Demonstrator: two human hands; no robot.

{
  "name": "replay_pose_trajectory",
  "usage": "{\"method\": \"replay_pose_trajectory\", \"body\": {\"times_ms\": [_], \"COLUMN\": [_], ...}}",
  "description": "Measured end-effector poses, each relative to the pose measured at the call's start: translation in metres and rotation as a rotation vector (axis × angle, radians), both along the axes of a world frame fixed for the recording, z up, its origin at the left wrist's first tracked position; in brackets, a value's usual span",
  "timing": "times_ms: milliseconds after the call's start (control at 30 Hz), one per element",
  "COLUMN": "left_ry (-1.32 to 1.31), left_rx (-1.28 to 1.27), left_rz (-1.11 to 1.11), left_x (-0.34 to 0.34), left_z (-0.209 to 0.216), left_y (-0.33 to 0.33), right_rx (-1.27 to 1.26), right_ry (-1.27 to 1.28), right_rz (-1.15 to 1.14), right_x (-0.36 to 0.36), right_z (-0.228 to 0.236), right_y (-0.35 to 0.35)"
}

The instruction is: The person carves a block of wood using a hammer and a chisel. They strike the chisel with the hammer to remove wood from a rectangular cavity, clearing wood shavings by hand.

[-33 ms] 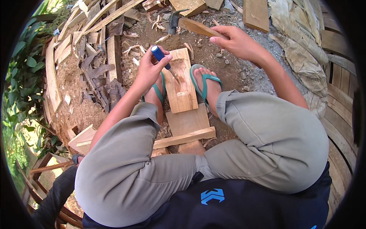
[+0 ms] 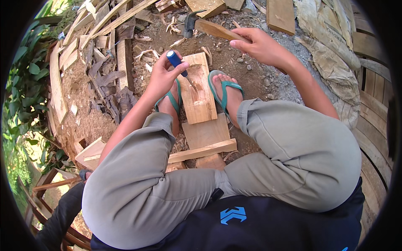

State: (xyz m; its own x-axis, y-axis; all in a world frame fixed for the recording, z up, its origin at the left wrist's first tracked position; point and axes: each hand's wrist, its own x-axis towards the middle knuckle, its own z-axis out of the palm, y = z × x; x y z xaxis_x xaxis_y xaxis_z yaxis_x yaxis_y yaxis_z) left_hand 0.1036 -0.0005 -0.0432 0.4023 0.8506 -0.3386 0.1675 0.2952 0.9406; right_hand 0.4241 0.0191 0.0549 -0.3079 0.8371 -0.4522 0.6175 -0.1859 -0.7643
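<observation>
My left hand (image 2: 161, 76) is closed round the blue handle of a chisel (image 2: 175, 62), held tilted with its white butt end up. The chisel's slim metal blade reaches down into a rough hollow cut in a pale wooden block (image 2: 202, 112). Up and to the right, my right hand (image 2: 260, 45) grips the wooden handle of a claw hammer (image 2: 217, 30). The hammer's dark head is raised, apart from the chisel. My feet, in green flip-flops, flank the block. Its near end rests on a flat board (image 2: 206, 130).
A narrow wooden strip (image 2: 205, 150) crosses the near end of the board. Scrap planks and bark (image 2: 111, 79) are heaped at the left; wood shavings litter the soil. A thick plank (image 2: 280, 16) and crumpled sacks (image 2: 331, 62) are at the far right. Another person's dark-clad leg (image 2: 63, 215) shows lower left.
</observation>
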Motion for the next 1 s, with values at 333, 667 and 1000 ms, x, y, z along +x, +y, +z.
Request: {"method": "replay_pose_trajectory", "body": {"times_ms": [333,667,1000], "left_ry": [-0.180,-0.199,-0.089], "left_rx": [-0.023,-0.032,-0.007], "left_rz": [0.028,0.009,-0.076], "left_x": [-0.007,0.002,0.004], "left_z": [0.016,-0.001,-0.016], "left_y": [0.001,-0.002,0.013], "right_rx": [-0.008,-0.030,0.070], "right_ry": [-0.029,-0.035,-0.106], "right_rz": [0.047,0.010,0.010], "right_x": [0.005,-0.002,-0.016], "right_z": [-0.001,0.005,0.023], "right_y": [0.003,0.000,-0.007]}}
